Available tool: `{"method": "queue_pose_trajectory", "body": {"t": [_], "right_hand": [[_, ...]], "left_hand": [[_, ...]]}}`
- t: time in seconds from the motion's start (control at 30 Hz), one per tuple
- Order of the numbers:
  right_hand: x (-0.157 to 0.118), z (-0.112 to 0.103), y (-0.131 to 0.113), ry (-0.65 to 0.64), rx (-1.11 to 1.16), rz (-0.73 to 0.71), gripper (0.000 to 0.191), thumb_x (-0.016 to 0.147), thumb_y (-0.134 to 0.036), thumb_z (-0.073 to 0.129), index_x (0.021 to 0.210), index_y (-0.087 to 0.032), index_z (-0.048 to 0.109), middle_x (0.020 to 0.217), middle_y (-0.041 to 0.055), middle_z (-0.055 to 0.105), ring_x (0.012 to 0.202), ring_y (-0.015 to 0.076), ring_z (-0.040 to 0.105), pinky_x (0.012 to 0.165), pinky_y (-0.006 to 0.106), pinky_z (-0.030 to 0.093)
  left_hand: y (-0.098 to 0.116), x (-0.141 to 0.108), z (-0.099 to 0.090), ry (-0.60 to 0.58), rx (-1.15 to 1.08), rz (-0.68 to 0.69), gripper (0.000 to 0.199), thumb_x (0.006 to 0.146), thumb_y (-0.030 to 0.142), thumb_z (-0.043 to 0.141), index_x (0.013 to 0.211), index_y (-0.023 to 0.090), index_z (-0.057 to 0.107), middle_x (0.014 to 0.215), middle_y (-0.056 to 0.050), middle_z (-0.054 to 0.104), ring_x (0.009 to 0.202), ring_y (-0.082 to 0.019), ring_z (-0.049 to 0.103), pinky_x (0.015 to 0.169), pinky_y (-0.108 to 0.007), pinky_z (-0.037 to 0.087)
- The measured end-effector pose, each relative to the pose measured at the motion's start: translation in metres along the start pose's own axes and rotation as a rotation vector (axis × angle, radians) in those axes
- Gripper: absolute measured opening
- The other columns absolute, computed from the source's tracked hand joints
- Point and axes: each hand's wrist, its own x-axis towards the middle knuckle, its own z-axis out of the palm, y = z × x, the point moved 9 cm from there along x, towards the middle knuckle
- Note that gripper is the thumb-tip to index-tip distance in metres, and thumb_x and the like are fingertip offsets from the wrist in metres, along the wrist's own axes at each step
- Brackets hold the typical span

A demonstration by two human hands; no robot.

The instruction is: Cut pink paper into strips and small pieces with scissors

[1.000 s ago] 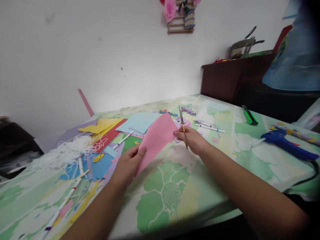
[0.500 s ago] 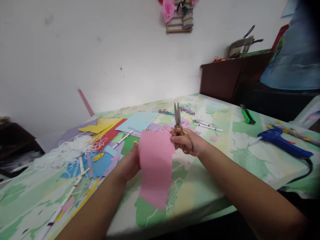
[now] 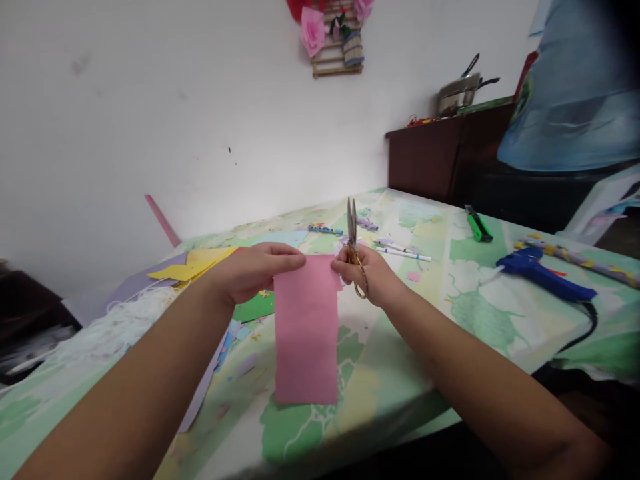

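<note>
A pink sheet of paper [image 3: 307, 333] hangs upright between my hands, above the near edge of the table. My left hand [image 3: 260, 267] pinches its top edge near the left corner, thumb and fingers pressed together. At the top right corner, my right hand [image 3: 367, 273] grips the paper between thumb and finger. That same hand also carries scissors [image 3: 352, 227] with gold handles, their blades pointing up and slightly parted. Behind the paper, a green sheet [image 3: 255, 309] shows in part.
A blue glue gun [image 3: 547, 275] and a green box cutter [image 3: 479, 223] lie at the right. Markers [image 3: 403, 253] and paper scraps are farther back. White string [image 3: 113, 327] and yellow paper [image 3: 193, 262] lie at the left. A patterned cloth [image 3: 395, 400] covers the table.
My left hand has moved up from the paper's left side to its top edge. The paper now hangs straighter and flatter. The scissors stay in my right hand; the view has shifted slightly.
</note>
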Motion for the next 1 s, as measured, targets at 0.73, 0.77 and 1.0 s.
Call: {"method": "queue_pose_trajectory", "body": {"t": [0.73, 0.77, 1.0], "right_hand": [[-0.011, 0.014, 0.015, -0.071, -0.680, 0.033, 0.036, 0.069, -0.054, 0.035, 0.060, -0.019, 0.036, 0.051, -0.0039, 0.038, 0.041, 0.0073, 0.036, 0.038, 0.019, 0.024], [-0.012, 0.014, 0.017, -0.081, -0.669, 0.060, 0.036, 0.069, -0.055, 0.035, 0.061, -0.019, 0.036, 0.051, -0.0039, 0.039, 0.039, 0.0071, 0.035, 0.037, 0.019, 0.023], [-0.010, 0.013, 0.022, -0.056, -0.639, 0.101, 0.034, 0.064, -0.052, 0.045, 0.061, -0.019, 0.037, 0.049, -0.0037, 0.041, 0.035, 0.0065, 0.034, 0.035, 0.020, 0.023]], "left_hand": [[-0.018, -0.007, -0.057, 0.489, -0.382, 0.225, 0.028, 0.053, 0.028, 0.063, 0.076, 0.013, 0.060, 0.063, -0.003, 0.059, 0.053, -0.012, 0.052, 0.047, -0.022, 0.039], [-0.017, -0.007, -0.054, 0.487, -0.382, 0.231, 0.027, 0.053, 0.027, 0.063, 0.075, 0.013, 0.061, 0.063, -0.003, 0.060, 0.054, -0.012, 0.052, 0.047, -0.022, 0.039], [-0.015, -0.013, -0.054, 0.615, -0.357, 0.242, 0.026, 0.050, 0.029, 0.064, 0.073, 0.016, 0.061, 0.061, -0.001, 0.060, 0.052, -0.013, 0.052, 0.044, -0.022, 0.037]]}}
